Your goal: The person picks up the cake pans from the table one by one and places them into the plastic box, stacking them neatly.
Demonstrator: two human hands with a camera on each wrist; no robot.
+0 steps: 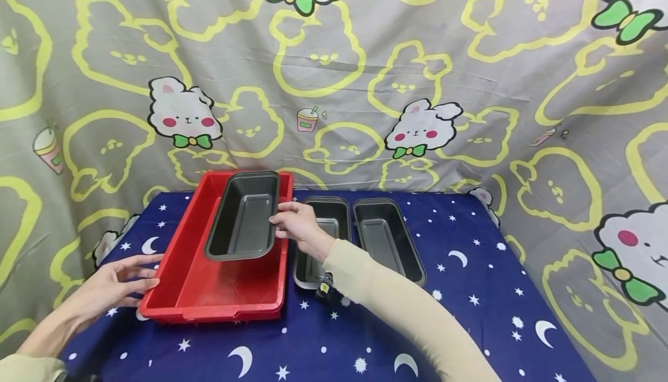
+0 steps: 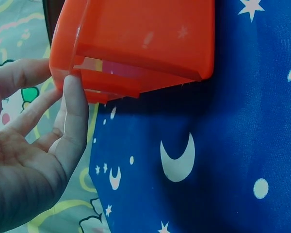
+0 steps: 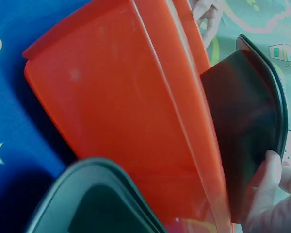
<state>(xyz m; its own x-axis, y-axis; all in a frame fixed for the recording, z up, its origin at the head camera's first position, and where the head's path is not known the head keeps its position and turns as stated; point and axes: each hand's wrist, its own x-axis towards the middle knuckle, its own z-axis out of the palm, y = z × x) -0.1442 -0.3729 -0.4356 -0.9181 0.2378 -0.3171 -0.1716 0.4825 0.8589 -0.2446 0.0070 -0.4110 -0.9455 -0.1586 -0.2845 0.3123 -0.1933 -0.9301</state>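
My right hand (image 1: 301, 228) pinches the right rim of a dark loaf pan (image 1: 253, 222), its thumb on the rim. The pan is tilted over the red plastic tray (image 1: 224, 301), overlapping the tray's far part. In the right wrist view, the loaf pan (image 3: 242, 107) shows beyond the tray's rim, with the right hand (image 3: 276, 199) at its edge. My left hand (image 1: 117, 282) touches the tray's left rim near the front corner. In the left wrist view, the fingertips of the left hand (image 2: 43, 141) lie against the rim of the red tray (image 2: 145, 39).
Two more dark loaf pans stand side by side right of the tray: a nearer one (image 1: 313, 272), partly behind my right hand, and a farther one (image 1: 388, 237). A blue star-and-moon cloth (image 1: 469, 324) covers the table. Behind hangs a grey patterned curtain (image 1: 334, 109).
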